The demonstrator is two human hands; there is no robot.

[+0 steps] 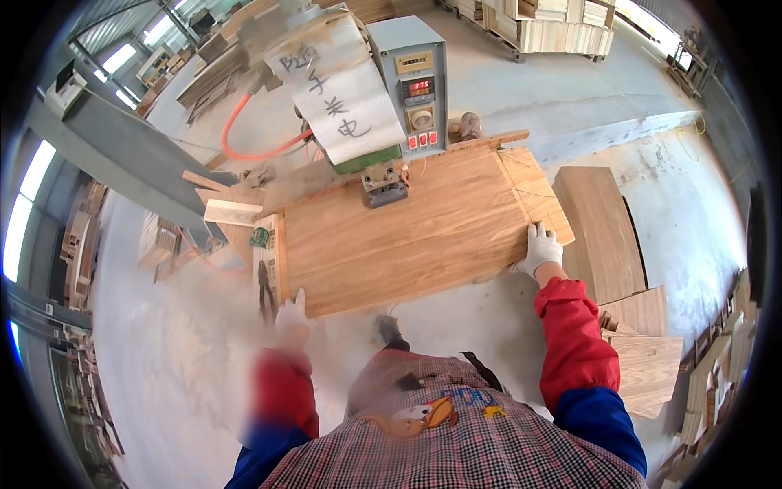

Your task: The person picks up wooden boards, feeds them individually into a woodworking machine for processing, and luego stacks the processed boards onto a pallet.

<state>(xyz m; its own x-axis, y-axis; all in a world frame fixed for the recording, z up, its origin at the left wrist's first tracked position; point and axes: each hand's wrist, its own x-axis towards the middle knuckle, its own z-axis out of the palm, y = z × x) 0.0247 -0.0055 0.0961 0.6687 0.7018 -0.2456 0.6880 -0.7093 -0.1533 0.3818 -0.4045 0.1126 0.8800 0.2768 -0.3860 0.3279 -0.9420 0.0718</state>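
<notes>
A flat light-brown wooden panel (pixel 407 253) lies in front of me under a machine's metal pressing head (pixel 384 186). My right hand (pixel 540 248), in a white glove, grips the panel's near right corner, its fingers over the top face. At the near left corner my left hand (pixel 293 322), gloved too and partly blurred, holds the edge with its fingertips on the wood. The undersides of both grips are hidden. Pencil-like lines mark the panel's right end.
Behind the panel stand a grey control box (pixel 411 81) with a red display and a paper-covered machine body (pixel 338 98) with an orange hose (pixel 232 138). Pliers (pixel 266 289) lie left of the panel. Dark-edged boards (pixel 603 228) rest at right; stacked wood (pixel 554 37) stands farther back.
</notes>
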